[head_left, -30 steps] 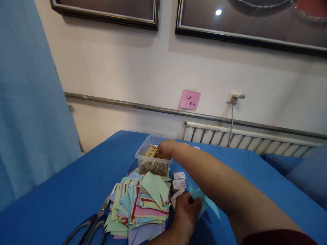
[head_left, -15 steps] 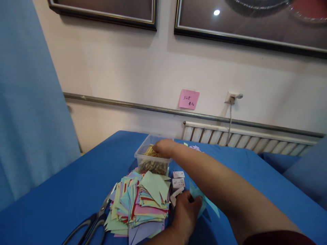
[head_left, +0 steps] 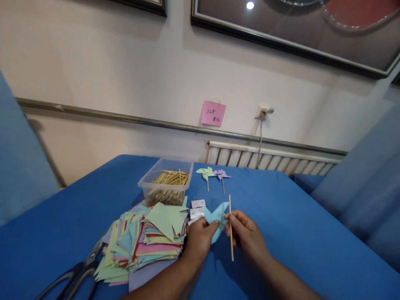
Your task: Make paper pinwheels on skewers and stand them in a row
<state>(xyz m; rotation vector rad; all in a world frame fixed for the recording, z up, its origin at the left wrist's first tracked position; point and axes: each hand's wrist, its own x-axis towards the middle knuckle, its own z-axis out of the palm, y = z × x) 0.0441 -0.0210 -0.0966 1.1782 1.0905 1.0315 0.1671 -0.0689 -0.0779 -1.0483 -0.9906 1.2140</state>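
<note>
Pale-blue pinwheel of folded paper (head_left: pixel 215 215), front and centre, sits low over the bright blue cloth (head_left: pixel 290 237), and it's the left hand (head_left: pixel 197 243) that has it, thumb on top, the paper pinched at its near left side. Over on the other flank, the right hand (head_left: pixel 248 237) grips a thin, straight, tan wooden stick (head_left: pixel 231 234) between thumb and fingers, the stick running almost straight up and down in view, its two ends sticking out beyond the fingers. Stick and paper are right beside each other, though with the fingers crowding that gap I can't say for certain whether they touch. Just past the left hand, small white printed cardboard boxes (head_left: pixel 196 213) line up close to the big, uneven stack of multicoloured paper pieces (head_left: pixel 154 241), pale green on top, red and pink and yellow showing in the layers. Behind that stack stands the clear plastic rectangular tub (head_left: pixel 149 186), loaded with a heap of tan wooden sticks (head_left: pixel 171 178). Left of the paper lie the large dark-handled metal scissors (head_left: pixel 89 263), handles toward the near edge. And look to the far side of the cloth: a light-green paper pinwheel (head_left: pixel 205 172) and a purple paper pinwheel (head_left: pixel 221 173) lie side by side, each on its own stick, both sticks pointing back toward the person.
</note>
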